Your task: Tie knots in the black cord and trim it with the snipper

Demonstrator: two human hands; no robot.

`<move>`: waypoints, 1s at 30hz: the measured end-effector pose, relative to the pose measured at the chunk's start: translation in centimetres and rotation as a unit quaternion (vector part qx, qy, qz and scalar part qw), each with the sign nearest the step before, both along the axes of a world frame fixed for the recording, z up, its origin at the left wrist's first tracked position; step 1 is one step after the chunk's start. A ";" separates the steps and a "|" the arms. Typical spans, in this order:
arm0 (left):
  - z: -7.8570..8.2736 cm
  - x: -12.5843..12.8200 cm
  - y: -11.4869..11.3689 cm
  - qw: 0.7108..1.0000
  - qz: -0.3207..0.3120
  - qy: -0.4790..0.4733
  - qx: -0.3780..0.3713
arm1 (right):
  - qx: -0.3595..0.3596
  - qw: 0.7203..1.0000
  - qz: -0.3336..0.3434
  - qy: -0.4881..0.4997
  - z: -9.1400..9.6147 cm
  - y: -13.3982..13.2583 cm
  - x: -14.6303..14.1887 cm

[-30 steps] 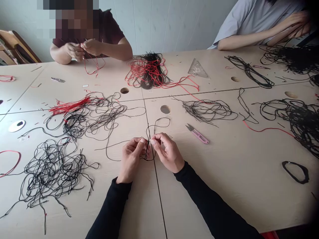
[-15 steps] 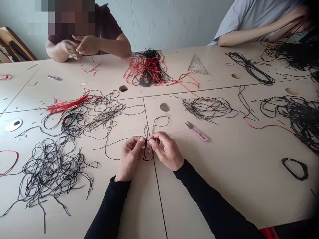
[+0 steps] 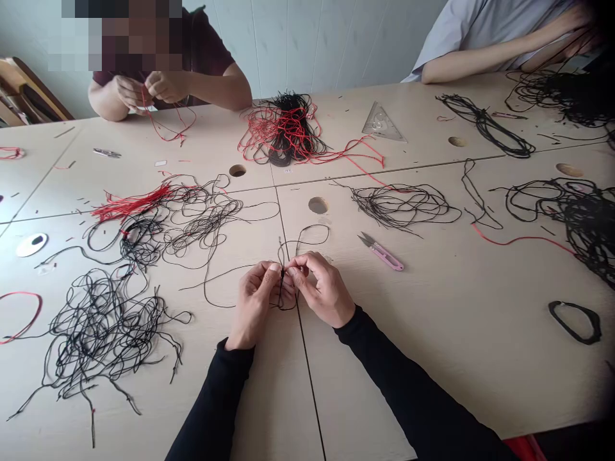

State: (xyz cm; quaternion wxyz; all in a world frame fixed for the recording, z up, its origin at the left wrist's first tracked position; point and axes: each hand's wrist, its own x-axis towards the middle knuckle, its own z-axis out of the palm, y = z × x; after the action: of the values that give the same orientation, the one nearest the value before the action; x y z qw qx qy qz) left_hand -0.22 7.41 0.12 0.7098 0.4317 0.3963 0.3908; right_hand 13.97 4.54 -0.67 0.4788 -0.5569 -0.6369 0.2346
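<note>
The person's two hands are close together over a beige table [image 3: 435,365], just left of a pair of pink-handled thread snips [image 3: 382,255], and their fingertips almost meet. The left hand [image 3: 254,304] is half closed, with the thumb and curled fingers pinching a thin black cord [image 3: 282,280]. The right hand [image 3: 323,289] is also half closed, its thumb and forefinger gripping the same cord right beside the left hand's grip. The fingers hide exactly how the cord passes through the pinch. Above the grip, the cord rises in a narrow loop toward the snips' left, and its other length trails off leftward across the table, away from the snips. Further left of the snips lies a loose tangle of black cords [image 3: 106,339], with a bundle of red cord ends [image 3: 132,203] beyond it. Up the table from the snips sits a heap of mixed red and black cords [image 3: 283,131], and a clear plastic set square [image 3: 383,123] lies to its right. Well to the snips' right is a small closed ring of black cord [image 3: 575,321]. At the far side of the table, well beyond the snips, a co-worker's hand [image 3: 166,86] works with a thin red cord [image 3: 168,121].
</note>
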 end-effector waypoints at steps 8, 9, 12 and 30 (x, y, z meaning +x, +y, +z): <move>0.5 0.4 -0.2 0.997 -0.034 0.054 0.038 | -0.049 0.995 -0.041 0.078 0.5 0.0 0.3; 0.5 0.4 -0.2 0.996 -0.039 0.062 0.045 | -0.056 0.994 -0.036 0.088 0.5 0.0 0.4; 0.4 0.3 -0.2 0.994 -0.049 0.078 0.057 | -0.076 0.992 -0.018 0.102 0.5 0.1 0.4; -0.3 0.4 -0.3 0.998 0.044 0.030 0.034 | -0.041 0.999 -0.025 0.019 0.1 0.1 0.4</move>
State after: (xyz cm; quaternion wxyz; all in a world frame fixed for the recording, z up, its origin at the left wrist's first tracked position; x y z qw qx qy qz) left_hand 0.16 7.10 -0.15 0.6642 0.4494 0.4227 0.4222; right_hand 14.39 4.61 -0.57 0.4734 -0.5872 -0.6032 0.2592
